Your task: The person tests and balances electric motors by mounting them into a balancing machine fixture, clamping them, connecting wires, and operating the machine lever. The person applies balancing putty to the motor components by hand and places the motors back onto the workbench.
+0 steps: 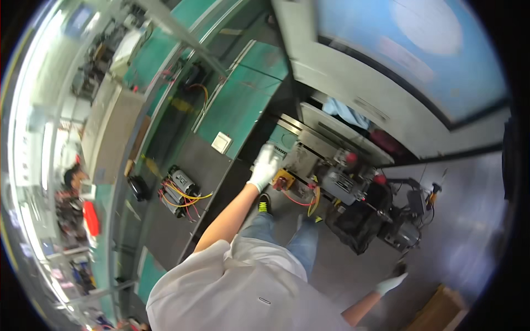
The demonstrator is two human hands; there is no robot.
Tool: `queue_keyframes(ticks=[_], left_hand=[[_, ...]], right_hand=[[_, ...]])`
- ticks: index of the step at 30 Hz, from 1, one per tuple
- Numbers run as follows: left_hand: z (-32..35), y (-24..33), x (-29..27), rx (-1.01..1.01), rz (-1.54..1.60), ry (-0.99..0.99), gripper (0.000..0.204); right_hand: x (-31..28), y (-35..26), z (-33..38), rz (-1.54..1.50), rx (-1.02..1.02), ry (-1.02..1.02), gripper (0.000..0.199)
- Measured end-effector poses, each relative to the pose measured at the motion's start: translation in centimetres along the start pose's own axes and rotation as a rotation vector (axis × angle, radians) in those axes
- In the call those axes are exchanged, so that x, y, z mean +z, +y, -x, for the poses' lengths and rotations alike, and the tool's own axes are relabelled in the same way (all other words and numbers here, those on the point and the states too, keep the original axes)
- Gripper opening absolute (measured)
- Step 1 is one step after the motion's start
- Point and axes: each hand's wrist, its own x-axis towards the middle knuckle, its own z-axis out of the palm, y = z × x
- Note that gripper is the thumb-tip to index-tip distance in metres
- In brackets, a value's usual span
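Note:
My left hand [266, 165], in a white glove, reaches forward to the near end of a metal bench. Its fingers are smeared by motion, so I cannot tell if they grip anything. Beside it lie a grey-green slotted part [280, 151] and a yellow block with a red knob [284, 180]. My right hand [391, 282], also gloved, hangs low at the right, closed around a dark, slim tool [401, 267] whose kind is unclear. A grey motor [338, 186] sits on the bench, with red and yellow wires [313, 201] nearby.
To the left runs a dark and green workbench [243, 105] bearing motors with coloured wires [182, 187] and a white switch plate [222, 143]. A yellow-and-black handled tool [435, 193] stands at the right. A cardboard box [439, 311] sits on the floor, lower right.

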Motion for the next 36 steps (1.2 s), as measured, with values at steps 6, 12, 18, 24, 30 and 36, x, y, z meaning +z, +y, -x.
queue_keyframes(ticks=[6,12,18,24,30,36], left_hand=[[-2.6,-20.9,-9.2,-0.092,-0.546,0.317,0.060],[-1.0,-19.7,-14.5,-0.121,-0.093,-0.139,0.036],[14.4,-26.1,-14.6,-0.294,-0.010,-0.305,0.037],[35.4,-34.8,-14.6,-0.521,-0.019,-0.179,0.032],[51.1,-37.1,-15.8,-1.387,0.757,0.838,0.030],[50.4,-35.3,-19.9,-1.582,0.412,1.146,0.035]], right_hand=[[11.3,-2.1,21.3,0.560,-0.083,-0.121,0.046],[24.5,-3.1,27.5,0.792,-0.523,-0.470,0.039],[33.2,-3.0,29.7,0.951,-0.886,-0.642,0.040],[34.4,-0.1,26.6,1.251,-1.171,-0.504,0.048],[33.5,1.6,25.7,1.327,-1.336,-0.447,0.043],[33.6,-0.3,26.8,1.294,-1.270,-0.461,0.046]])
